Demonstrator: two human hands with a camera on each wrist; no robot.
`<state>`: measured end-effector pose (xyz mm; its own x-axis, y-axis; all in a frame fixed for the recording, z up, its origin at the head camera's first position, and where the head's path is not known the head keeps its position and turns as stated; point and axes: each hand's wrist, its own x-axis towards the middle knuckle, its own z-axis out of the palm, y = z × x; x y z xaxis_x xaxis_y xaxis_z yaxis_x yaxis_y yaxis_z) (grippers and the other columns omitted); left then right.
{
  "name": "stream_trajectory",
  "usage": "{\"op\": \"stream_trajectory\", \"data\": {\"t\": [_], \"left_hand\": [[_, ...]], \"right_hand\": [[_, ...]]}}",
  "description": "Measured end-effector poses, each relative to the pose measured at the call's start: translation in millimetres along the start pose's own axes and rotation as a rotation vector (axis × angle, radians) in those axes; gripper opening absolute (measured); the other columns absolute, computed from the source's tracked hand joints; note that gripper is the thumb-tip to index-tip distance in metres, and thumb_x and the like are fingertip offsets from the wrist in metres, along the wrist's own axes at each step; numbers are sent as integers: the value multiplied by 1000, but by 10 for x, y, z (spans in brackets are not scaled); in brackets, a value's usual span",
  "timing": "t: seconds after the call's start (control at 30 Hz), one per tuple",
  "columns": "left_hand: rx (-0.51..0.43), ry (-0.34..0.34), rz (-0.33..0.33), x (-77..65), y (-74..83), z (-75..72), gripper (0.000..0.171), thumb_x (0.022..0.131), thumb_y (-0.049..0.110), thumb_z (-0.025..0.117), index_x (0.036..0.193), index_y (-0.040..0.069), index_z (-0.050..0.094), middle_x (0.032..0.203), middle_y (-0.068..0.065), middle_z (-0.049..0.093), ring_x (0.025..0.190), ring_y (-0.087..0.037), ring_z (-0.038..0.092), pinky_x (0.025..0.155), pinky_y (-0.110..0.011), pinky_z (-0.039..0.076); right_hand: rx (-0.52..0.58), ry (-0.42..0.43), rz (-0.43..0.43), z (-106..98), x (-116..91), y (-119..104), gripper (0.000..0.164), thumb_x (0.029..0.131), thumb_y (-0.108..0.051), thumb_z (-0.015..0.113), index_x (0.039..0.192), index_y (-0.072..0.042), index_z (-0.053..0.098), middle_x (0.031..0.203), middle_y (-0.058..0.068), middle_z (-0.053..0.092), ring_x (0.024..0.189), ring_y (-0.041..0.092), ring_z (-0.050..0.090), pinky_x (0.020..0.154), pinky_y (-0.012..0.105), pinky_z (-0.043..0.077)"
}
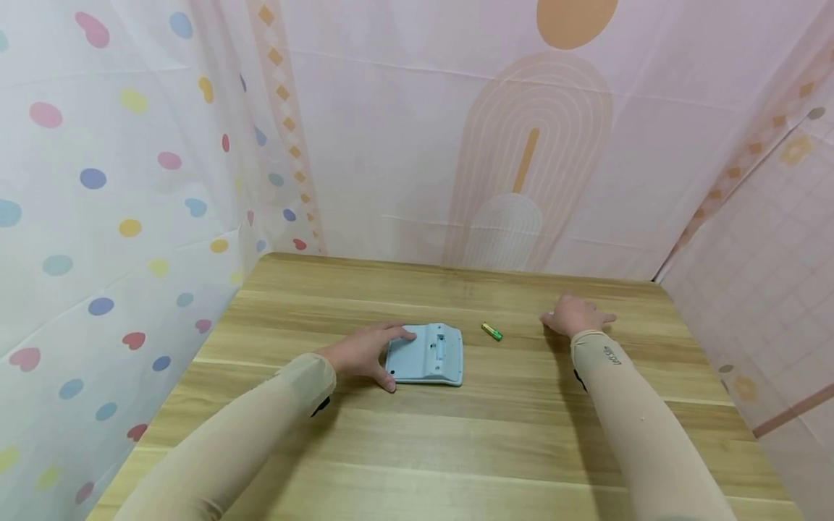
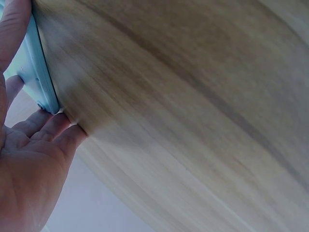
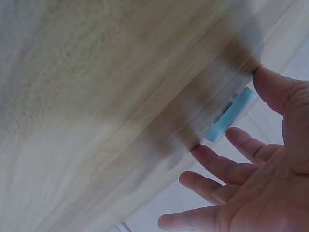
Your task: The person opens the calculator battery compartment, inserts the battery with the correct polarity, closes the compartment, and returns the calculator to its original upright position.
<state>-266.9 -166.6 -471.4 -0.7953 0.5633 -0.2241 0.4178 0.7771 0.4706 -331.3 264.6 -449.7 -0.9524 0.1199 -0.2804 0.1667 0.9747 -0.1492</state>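
A light blue calculator point(image 1: 410, 354) lies back side up on the wooden table, the battery slot point(image 1: 439, 349) on its raised part uncovered. My left hand point(image 1: 361, 352) grips its left end, thumb at the near edge and fingers along the far side. In the left wrist view, fingertips meet the calculator's corner point(image 2: 48, 99). To its right lies a small green and gold battery point(image 1: 491, 331). Farther right, my right hand point(image 1: 575, 316) is low over the table with fingers spread. Between its thumb and fingers, the right wrist view shows a small light blue cover point(image 3: 229, 116), hidden in the head view.
The wooden table point(image 1: 417, 449) reaches back to a pink patterned curtain point(image 1: 384, 145). A dotted white curtain point(image 1: 117, 239) hangs along the left side, and a checked cloth point(image 1: 782, 289) along the right.
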Motion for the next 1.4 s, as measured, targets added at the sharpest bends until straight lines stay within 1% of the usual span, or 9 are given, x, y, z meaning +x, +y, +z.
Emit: {"op": "stream_trajectory", "data": {"t": [0.23, 0.4, 0.53, 0.73, 0.93, 1.27, 1.4], "left_hand": [[-19, -1, -10, -18, 37, -16, 101, 75, 34, 100, 161, 24, 48, 177, -15, 28, 159, -42, 35, 127, -61, 34], [-19, -2, -5, -15, 51, -23, 101, 75, 35, 100, 161, 24, 48, 177, -14, 28, 159, -42, 35, 127, -61, 34], [-8, -1, 0, -18, 52, -22, 101, 75, 36, 99, 161, 23, 48, 176, -15, 28, 159, -42, 35, 127, -61, 34], [-9, -1, 2, -18, 25, -7, 101, 75, 37, 99, 161, 24, 48, 176, -14, 29, 160, -41, 34, 128, -61, 33], [-9, 2, 14, -22, 20, -10, 101, 75, 37, 99, 161, 23, 48, 176, -15, 29, 159, -42, 35, 127, -62, 34], [-5, -3, 12, -21, 11, -13, 100, 78, 38, 98, 162, 23, 46, 177, -15, 27, 160, -42, 34, 128, -61, 33], [-11, -6, 8, -22, 13, -17, 100, 78, 38, 98, 162, 23, 46, 177, -15, 27, 160, -42, 34, 128, -62, 33]], "right_hand": [[0, 6, -11, 19, 20, 17, 80, 105, -50, 56, 156, 10, 38, 154, 44, 44, 147, 69, 34, 112, 93, 14], [-2, 13, -20, 15, -6, 32, 80, 105, -49, 57, 155, 11, 40, 152, 44, 48, 144, 68, 40, 112, 93, 15], [-10, 22, -19, 14, -25, 31, 81, 104, -50, 57, 154, 11, 40, 150, 43, 50, 141, 68, 44, 112, 93, 17], [-27, 32, -32, 25, -31, 24, 81, 104, -51, 57, 153, 12, 41, 147, 44, 52, 139, 68, 46, 112, 92, 20], [-16, 45, -41, 43, 10, 45, 79, 103, -51, 58, 150, 11, 44, 142, 43, 56, 135, 67, 50, 112, 93, 17], [-10, 45, -36, 36, 28, 41, 79, 103, -50, 58, 150, 12, 44, 146, 44, 53, 139, 67, 46, 113, 92, 16], [-20, 51, -34, 38, 25, 30, 79, 103, -51, 58, 149, 11, 45, 146, 44, 53, 138, 67, 47, 114, 91, 18]]}}
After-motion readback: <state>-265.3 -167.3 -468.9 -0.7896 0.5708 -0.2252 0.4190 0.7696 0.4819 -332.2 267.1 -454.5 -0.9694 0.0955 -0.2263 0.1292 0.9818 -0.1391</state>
